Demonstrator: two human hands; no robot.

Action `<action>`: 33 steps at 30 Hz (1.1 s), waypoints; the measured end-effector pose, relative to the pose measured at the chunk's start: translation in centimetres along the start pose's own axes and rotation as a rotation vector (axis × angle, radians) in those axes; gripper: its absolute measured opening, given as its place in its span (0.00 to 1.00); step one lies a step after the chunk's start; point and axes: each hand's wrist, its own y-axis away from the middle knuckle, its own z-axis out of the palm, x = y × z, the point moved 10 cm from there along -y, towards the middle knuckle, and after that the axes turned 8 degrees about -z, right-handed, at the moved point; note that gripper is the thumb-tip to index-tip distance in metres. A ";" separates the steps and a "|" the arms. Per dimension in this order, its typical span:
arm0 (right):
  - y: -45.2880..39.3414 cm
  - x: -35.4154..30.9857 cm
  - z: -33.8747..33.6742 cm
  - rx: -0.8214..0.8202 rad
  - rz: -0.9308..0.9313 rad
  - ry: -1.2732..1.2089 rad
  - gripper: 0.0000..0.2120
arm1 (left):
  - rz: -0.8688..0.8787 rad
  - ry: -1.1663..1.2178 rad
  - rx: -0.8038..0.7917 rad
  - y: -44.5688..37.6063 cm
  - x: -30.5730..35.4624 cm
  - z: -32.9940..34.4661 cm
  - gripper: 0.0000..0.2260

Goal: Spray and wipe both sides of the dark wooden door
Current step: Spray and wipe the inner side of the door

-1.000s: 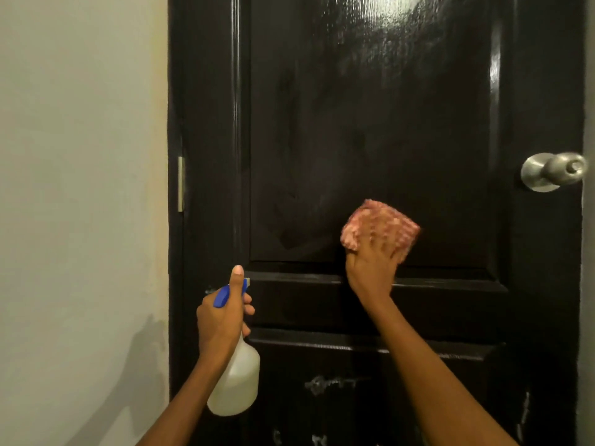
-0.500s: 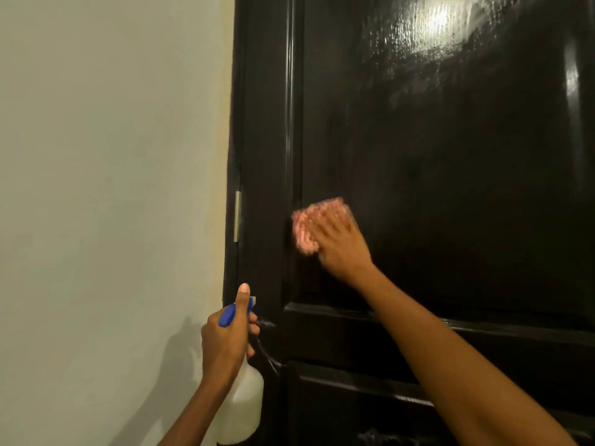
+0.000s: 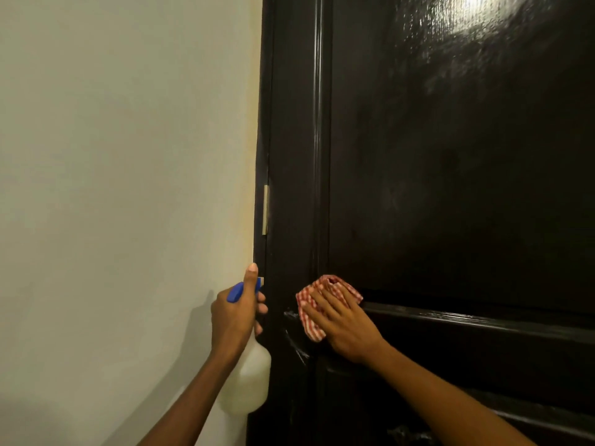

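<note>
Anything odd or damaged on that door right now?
Only whitish streaks on the door just left of and below the checked cloth, probably wet spray rather than damage. The hinge looks straight.

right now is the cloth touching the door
Touching. The head view shows the right hand pressing the checked cloth flat against the dark door, at the ledge under the upper panel, with no gap visible.
</note>
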 end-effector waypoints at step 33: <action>-4.0 -2.9 0.7 0.064 -0.067 -0.009 0.37 | -0.174 -0.004 0.021 5.6 -9.7 -6.0 0.28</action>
